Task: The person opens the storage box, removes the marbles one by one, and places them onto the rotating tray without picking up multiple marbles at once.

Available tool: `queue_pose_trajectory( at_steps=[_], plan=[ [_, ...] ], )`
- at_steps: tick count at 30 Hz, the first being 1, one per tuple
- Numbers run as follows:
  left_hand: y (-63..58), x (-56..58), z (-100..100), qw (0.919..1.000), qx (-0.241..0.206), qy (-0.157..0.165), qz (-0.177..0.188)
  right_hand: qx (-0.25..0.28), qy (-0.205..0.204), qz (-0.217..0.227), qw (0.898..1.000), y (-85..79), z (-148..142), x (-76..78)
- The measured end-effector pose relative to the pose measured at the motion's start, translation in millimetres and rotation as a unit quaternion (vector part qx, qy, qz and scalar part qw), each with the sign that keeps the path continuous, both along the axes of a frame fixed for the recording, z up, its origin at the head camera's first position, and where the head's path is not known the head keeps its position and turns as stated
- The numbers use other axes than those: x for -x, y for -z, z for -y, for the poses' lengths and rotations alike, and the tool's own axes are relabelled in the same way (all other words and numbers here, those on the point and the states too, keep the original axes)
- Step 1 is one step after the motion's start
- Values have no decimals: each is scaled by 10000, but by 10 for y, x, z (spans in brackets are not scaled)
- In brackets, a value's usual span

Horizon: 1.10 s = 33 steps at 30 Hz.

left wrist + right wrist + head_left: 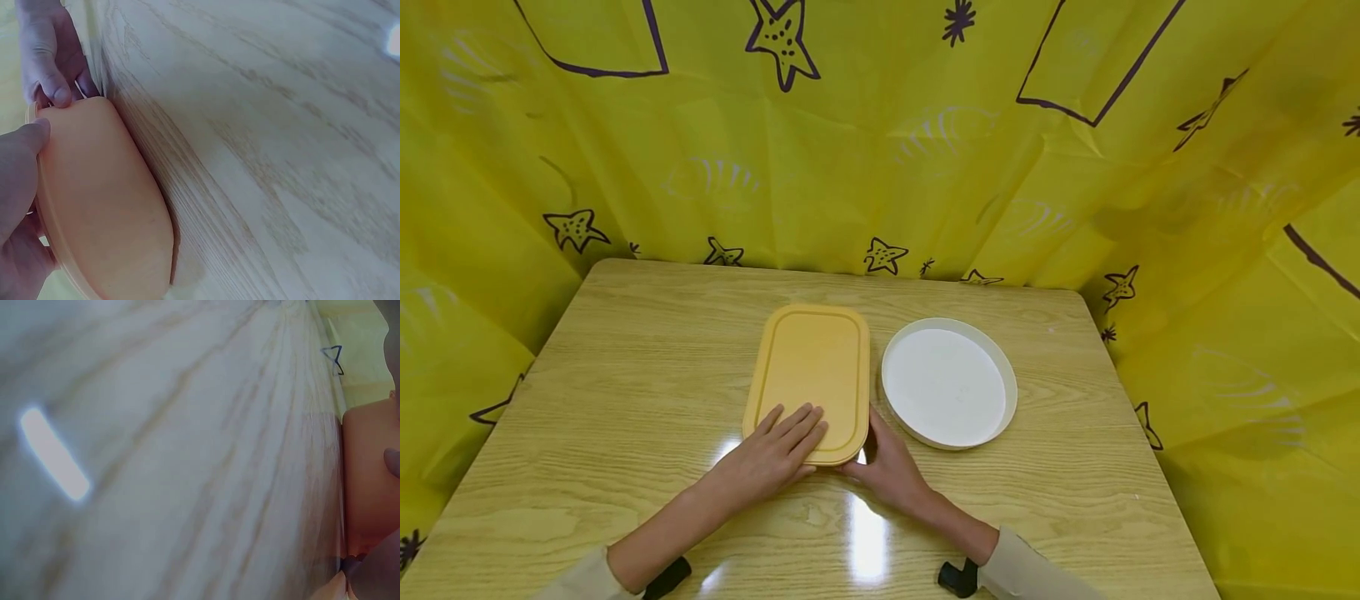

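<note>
A yellow-orange rectangular food container with a fitted lid (pixel 814 358) sits on the table, its corners rounded. Across the near left part of the lid lies my left hand (pixel 767 458), fingers straight, with the thumb at the near rim. My right hand (pixel 891 471) grips the near right corner, thumb on the near wall and fingers along the right side. The left wrist view shows the container's smooth side wall (pixel 109 194) standing on the tabletop, with the left thumb touching the rim. Only a slice of the container (pixel 372 494) appears in the right wrist view.
To the right of the container stands a round, shallow white dish (pixel 951 387) with a cream rim. Both rest on a wood-grain table (pixel 647 358). A yellow patterned curtain (pixel 850 167) hangs behind the table and along its sides.
</note>
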<state>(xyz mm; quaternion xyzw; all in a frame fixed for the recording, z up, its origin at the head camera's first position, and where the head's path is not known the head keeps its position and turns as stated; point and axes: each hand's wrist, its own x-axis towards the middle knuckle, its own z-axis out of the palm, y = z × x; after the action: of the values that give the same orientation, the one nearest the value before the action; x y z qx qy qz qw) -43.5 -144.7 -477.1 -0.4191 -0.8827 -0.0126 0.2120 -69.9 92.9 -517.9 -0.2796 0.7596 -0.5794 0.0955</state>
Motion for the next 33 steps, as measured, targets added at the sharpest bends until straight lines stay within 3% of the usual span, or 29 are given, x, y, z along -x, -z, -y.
queue_pose_trajectory(
  at_steps=[15,21,28,33],
  plan=[
    [-42,-9,31,9990,-8,-34,439,-243,97,-165,9995,-3,-5,3],
    [-84,-14,41,9960,-454,35,772,-203,107,-142,9996,-16,-16,-3],
    [-113,0,78,9945,-727,35,749,-268,225,-172,9992,-8,-7,-13],
    [-129,21,101,9872,-1362,201,801,-301,264,-304,9987,-10,5,-15]
  ],
)
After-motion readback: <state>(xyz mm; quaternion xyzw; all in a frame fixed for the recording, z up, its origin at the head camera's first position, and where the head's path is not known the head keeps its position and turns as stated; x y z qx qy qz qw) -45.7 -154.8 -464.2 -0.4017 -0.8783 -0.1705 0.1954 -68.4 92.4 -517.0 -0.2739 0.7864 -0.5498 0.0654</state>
